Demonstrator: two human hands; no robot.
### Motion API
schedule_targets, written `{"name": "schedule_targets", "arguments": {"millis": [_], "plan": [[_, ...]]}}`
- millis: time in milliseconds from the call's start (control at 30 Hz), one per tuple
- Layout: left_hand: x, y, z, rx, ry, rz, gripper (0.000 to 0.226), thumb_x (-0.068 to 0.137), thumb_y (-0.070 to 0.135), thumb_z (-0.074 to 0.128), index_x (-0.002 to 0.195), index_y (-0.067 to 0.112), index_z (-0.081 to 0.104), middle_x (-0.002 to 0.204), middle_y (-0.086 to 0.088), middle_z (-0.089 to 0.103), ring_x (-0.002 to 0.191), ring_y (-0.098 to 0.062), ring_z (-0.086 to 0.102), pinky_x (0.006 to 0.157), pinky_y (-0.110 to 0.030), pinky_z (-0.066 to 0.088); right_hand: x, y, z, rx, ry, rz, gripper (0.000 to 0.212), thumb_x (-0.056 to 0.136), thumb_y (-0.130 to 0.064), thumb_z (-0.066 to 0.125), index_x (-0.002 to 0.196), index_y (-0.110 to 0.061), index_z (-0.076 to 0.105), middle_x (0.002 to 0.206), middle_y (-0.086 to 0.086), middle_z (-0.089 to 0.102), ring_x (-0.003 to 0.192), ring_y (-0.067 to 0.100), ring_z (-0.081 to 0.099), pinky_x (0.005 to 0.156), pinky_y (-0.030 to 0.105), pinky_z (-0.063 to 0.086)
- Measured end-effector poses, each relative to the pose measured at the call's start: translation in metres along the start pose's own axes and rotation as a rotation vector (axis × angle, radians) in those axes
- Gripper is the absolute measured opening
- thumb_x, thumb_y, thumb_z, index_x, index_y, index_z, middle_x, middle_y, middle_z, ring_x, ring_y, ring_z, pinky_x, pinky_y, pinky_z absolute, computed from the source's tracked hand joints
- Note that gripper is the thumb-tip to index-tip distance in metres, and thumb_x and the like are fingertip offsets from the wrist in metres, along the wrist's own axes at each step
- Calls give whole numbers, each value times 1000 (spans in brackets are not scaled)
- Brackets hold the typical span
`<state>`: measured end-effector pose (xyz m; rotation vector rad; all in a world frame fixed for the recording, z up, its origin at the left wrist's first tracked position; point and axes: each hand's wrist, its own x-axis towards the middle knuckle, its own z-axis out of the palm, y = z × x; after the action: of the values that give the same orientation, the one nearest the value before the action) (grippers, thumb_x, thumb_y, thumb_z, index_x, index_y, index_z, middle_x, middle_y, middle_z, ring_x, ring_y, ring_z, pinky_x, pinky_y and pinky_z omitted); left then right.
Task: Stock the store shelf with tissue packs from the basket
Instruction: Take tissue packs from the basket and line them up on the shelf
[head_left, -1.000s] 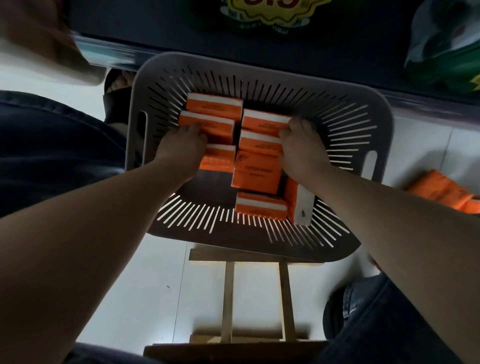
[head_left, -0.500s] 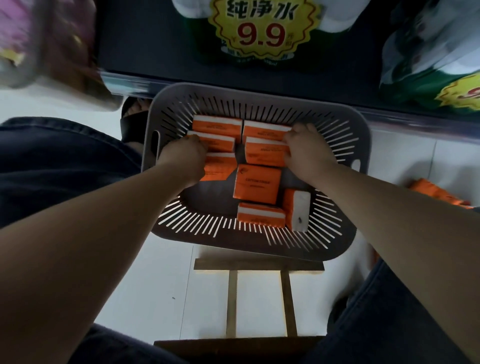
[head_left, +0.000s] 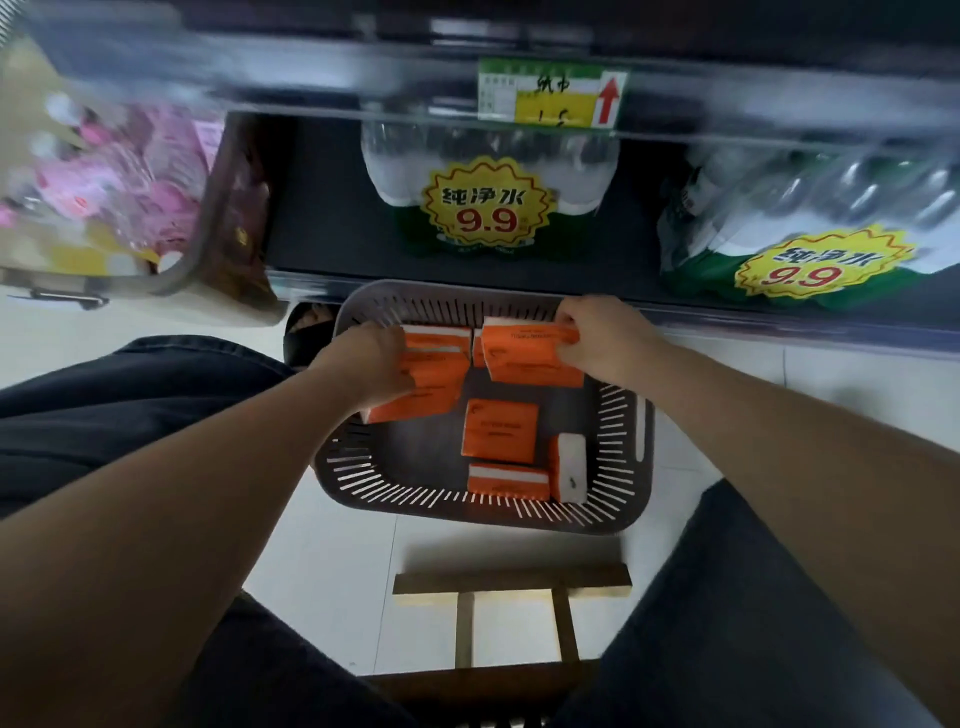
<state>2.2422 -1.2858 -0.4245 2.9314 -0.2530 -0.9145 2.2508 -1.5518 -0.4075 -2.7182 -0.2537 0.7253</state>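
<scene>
A grey slotted basket (head_left: 618, 499) sits on the pale floor in front of a dark store shelf (head_left: 332, 228). Orange tissue packs lie inside it. My left hand (head_left: 371, 364) is closed around a stack of orange packs (head_left: 434, 374) at the basket's far left. My right hand (head_left: 605, 338) grips another stack of orange packs (head_left: 530, 353) at the far right, raised above the basket floor. Three loose packs (head_left: 501, 431) stay near the basket's front right, one of them standing on its side and showing white.
Bottled water packs with yellow 9.9 price stickers (head_left: 488, 208) fill the bottom shelf. A shelf rail with a green and yellow price tag (head_left: 550, 96) runs above. Pink packages (head_left: 119, 182) are at the left. A wooden stool (head_left: 511, 592) stands between my knees.
Both hands have closed on stacks of packs and lifted them off the basket floor. My head has tilted up, bringing the shelf and its price tag into view.
</scene>
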Motion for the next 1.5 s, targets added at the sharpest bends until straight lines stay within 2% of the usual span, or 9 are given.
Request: {"name": "schedule_targets", "arguments": {"millis": [233, 533, 667, 833, 1067, 1200, 1300, 1400, 1500], "plan": [[-27, 9, -50, -102, 80, -94, 42, 84, 34, 62, 121, 13, 57, 107, -13, 64, 92, -29, 60, 70, -29, 44, -32, -13, -44, 154, 48, -54, 27, 82, -22, 63, 108, -15, 61, 103, 4, 63, 92, 20, 59, 80, 37, 51], [-57, 30, -102, -479, 247, -124, 31, 84, 32, 63, 110, 16, 61, 101, -4, 64, 93, -21, 58, 76, -31, 46, -69, -29, -90, 347, 62, -148, 21, 83, -25, 64, 103, -18, 64, 102, -1, 65, 94, 14, 60, 85, 36, 52], [-68, 45, -121, -788, 272, -109, 25, 84, 30, 66, 105, 17, 63, 101, -3, 65, 99, -22, 60, 86, -38, 49, -81, -34, -110, 470, 68, -186, 15, 88, -23, 62, 101, -18, 64, 99, -3, 65, 93, 12, 61, 80, 26, 51], [-78, 62, -145, -1011, 259, -79, 19, 86, 24, 64, 104, 16, 64, 104, -10, 68, 94, -23, 65, 75, -35, 54, -91, -35, -129, 656, 134, -198, 9, 93, -21, 58, 98, -19, 65, 98, -2, 67, 92, 10, 62, 80, 23, 49], [-85, 82, -167, -1371, 253, -41, 39, 92, 26, 60, 129, 15, 50, 105, -8, 66, 94, -24, 65, 86, -42, 53, -95, -33, -151, 805, 260, -199, 10, 93, -20, 58, 87, -26, 64, 92, -1, 67, 88, 13, 64, 82, 29, 51], [-90, 101, -189, -1452, 176, 34, 38, 91, 49, 56, 114, 20, 60, 89, 2, 72, 98, -22, 64, 93, -49, 49, -97, -34, -169, 874, 332, -197, 9, 93, -20, 57, 88, -24, 64, 89, 1, 67, 82, 12, 63, 77, 28, 52], [-91, 112, -204, -1428, 125, 100, 73, 70, 65, 67, 130, 28, 49, 118, 1, 68, 108, -20, 63, 91, -50, 50, -99, -31, -187, 930, 397, -201, 9, 93, -16, 58, 90, -19, 65, 87, 2, 65, 79, 12, 60, 75, 25, 49], [-88, 115, -210, -1411, 117, 173, 105, 63, 44, 85, 147, 38, 21, 127, 7, 56, 110, -18, 61, 82, -43, 53, -100, -33, -198, 954, 412, -209, 8, 93, -14, 58, 91, -16, 65, 87, 5, 64, 79, 14, 59, 77, 30, 49], [-83, 123, -220, -1425, 148, 239, 118, 57, 33, 88, 149, 42, 14, 121, 11, 55, 104, -17, 64, 73, -37, 54, -102, -29, -211, 959, 445, -238, 7, 93, -14, 57, 93, -16, 64, 89, 5, 64, 81, 13, 59, 77, 30, 49]]}}
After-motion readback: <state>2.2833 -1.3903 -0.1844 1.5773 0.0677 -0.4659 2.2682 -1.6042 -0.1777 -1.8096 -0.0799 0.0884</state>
